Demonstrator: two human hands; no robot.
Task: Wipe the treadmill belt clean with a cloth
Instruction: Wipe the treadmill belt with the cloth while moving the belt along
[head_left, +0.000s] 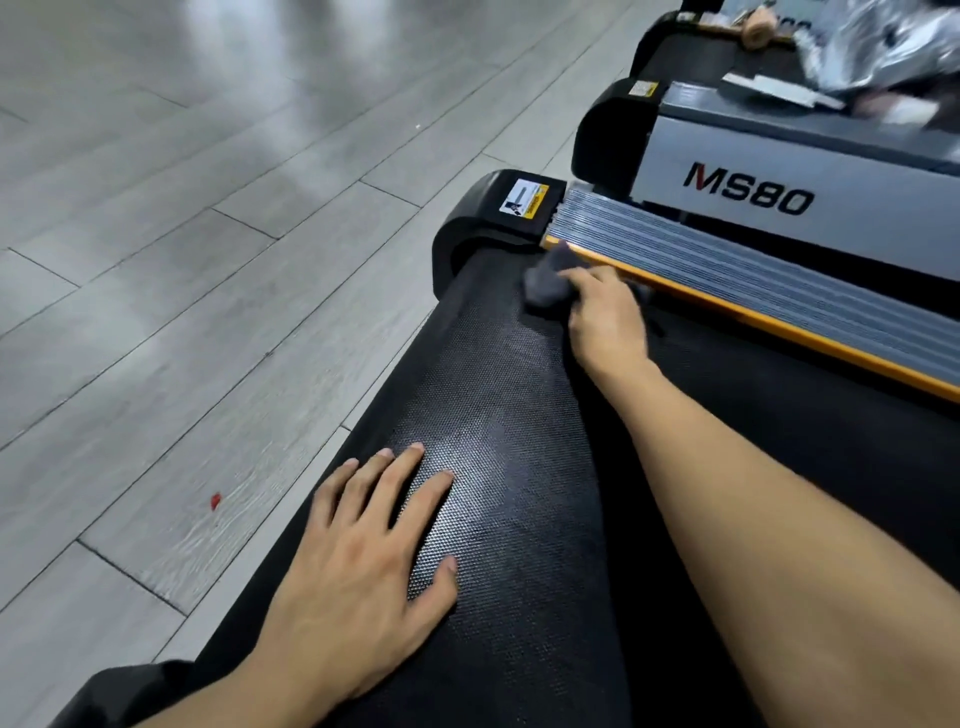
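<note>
The right hand (605, 317) presses a dark cloth (548, 280) on the treadmill belt (519, 415); the left hand (358, 566) lies flat.

Matt black belt (498, 415) with fine dimpled rubbery texture, soft grey cloth (548, 283), ribbed grey metal side rail (727, 275) with glossy orange edge, smooth black plastic end cap (483, 213), glossy grey wood-grain floor (208, 208)
</note>
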